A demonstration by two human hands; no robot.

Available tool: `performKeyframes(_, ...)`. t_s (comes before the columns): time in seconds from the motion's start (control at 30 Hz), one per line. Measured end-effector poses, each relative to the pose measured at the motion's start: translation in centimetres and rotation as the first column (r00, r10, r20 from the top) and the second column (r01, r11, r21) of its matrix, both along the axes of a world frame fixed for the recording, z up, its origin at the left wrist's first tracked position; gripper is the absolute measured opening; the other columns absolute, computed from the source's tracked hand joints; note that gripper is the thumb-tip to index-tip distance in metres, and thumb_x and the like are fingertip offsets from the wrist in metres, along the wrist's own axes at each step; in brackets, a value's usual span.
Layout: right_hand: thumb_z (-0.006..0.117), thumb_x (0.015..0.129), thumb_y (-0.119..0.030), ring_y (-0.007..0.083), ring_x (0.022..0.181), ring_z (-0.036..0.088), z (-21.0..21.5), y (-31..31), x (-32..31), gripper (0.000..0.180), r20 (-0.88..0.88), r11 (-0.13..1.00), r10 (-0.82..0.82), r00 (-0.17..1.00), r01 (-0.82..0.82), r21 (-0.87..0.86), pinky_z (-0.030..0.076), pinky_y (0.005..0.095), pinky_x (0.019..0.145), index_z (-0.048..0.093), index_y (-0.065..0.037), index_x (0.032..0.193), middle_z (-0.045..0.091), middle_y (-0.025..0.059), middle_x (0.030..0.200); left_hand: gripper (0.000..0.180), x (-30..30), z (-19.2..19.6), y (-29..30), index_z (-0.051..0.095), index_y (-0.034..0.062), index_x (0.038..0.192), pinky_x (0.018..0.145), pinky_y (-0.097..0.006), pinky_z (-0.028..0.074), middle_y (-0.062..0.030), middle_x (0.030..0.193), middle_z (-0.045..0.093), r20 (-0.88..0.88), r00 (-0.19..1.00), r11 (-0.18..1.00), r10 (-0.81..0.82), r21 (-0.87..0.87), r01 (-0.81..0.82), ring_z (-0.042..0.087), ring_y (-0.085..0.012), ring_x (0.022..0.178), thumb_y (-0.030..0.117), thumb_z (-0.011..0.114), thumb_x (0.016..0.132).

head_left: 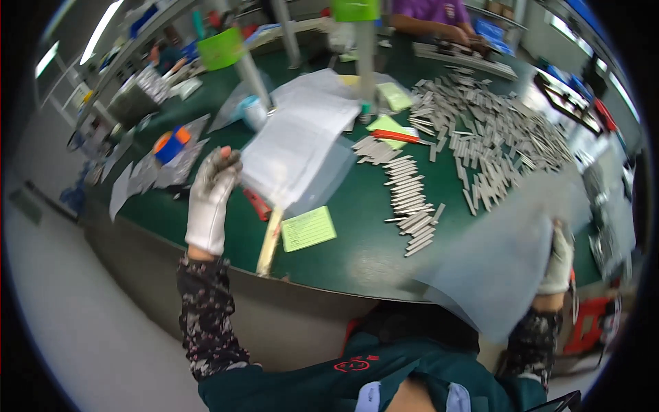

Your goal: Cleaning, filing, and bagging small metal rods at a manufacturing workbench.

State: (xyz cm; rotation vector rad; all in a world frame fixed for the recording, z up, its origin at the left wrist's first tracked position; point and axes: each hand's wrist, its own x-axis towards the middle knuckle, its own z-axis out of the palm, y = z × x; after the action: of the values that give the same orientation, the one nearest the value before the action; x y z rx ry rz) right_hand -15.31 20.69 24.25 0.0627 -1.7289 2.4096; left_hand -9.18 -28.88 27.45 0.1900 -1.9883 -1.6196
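My right hand (559,261), in a white glove, grips the edge of a translucent plastic sheet (487,264). The sheet is blurred and hangs past the table's front edge, hiding some of the tabletop. On the left, my left hand (214,196) is raised near the white sheets, its glove grey at the fingers and one fingertip bare. Its fingers are loosely bent, with nothing visible in them. Beside it lie a stack of white translucent sheets (295,141), a red-handled tool (257,204), a pale yellow strip (270,242) and a yellow-green printed slip (309,229).
Many small grey metal bars (408,185) lie in rows and a heap on the green table (350,264). Red pens (395,136) rest on slips. An orange-and-blue tape roll (171,144) is at left. Posts rise mid-table; a person in purple (432,17) works opposite.
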Motion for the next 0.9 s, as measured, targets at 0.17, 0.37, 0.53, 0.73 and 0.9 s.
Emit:
performKeyframes(0.17,0.058,0.083,-0.015,0.0105,0.078,0.055,2.1,-7.3,-0.2,0.021,-0.023,0.989,0.081,0.996,-0.083,-0.122,0.046,0.0224,0.069,0.055,-0.003,0.099,0.058,0.0035,0.092,0.068,-0.9,-1.5,12.9,0.036,0.0001,0.127,0.084,-0.028,0.044,-0.0118,0.122,0.046,-0.031,0.698,0.675,-0.716,0.226,0.702,0.050,-0.0205,0.106,0.040,0.063,0.079)
performKeyframes(0.37,0.058,0.080,-0.007,0.0117,0.087,0.054,0.8,-6.0,-0.4,0.039,0.039,0.996,0.061,0.997,-0.063,0.061,0.044,0.0237,0.078,0.047,-0.002,0.118,0.058,0.0043,0.101,0.036,-2.8,-2.4,19.3,0.052,0.0010,0.111,0.074,-0.022,0.046,-0.0062,0.101,0.058,0.016,0.733,0.693,-0.680,0.341,0.635,0.056,-0.0110,0.087,0.021,0.061,0.082)
performKeyframes(0.53,0.058,0.081,-0.009,0.0084,0.077,0.053,1.2,-4.1,-0.2,0.032,0.039,0.968,0.027,0.999,-0.035,0.247,0.044,0.0202,0.068,0.050,-0.002,0.112,0.059,0.0042,0.091,0.007,-4.7,-4.3,21.5,0.059,0.0024,0.086,0.060,-0.020,0.047,-0.0033,0.078,0.063,0.016,0.928,0.892,-0.373,0.280,0.354,0.057,-0.0078,0.063,0.008,0.060,0.082)
performKeyframes(0.73,0.058,0.084,-0.017,0.0089,0.060,0.054,-0.6,-1.5,-2.2,0.021,-0.060,0.881,-0.226,0.972,0.230,0.413,0.046,0.0229,0.054,0.054,-0.002,0.099,0.058,0.0023,0.076,0.016,-7.2,-5.0,22.1,0.061,0.0050,0.086,0.060,-0.018,0.041,0.0030,0.071,0.058,0.048,0.965,0.934,-0.258,0.269,0.236,0.050,-0.0033,0.064,0.021,0.056,0.086)
performKeyframes(0.9,0.051,0.088,-0.012,0.0075,0.048,0.048,1.2,2.4,-1.8,0.013,-0.114,0.918,-0.315,0.942,0.333,0.216,0.039,0.0199,0.042,0.053,-0.005,0.098,0.053,0.0009,0.069,0.027,-9.8,-5.1,19.6,0.055,0.0021,0.101,0.075,-0.027,0.045,-0.0058,0.089,0.059,0.204,0.979,0.993,0.015,0.109,-0.038,0.055,-0.0124,0.082,0.021,0.059,0.082)
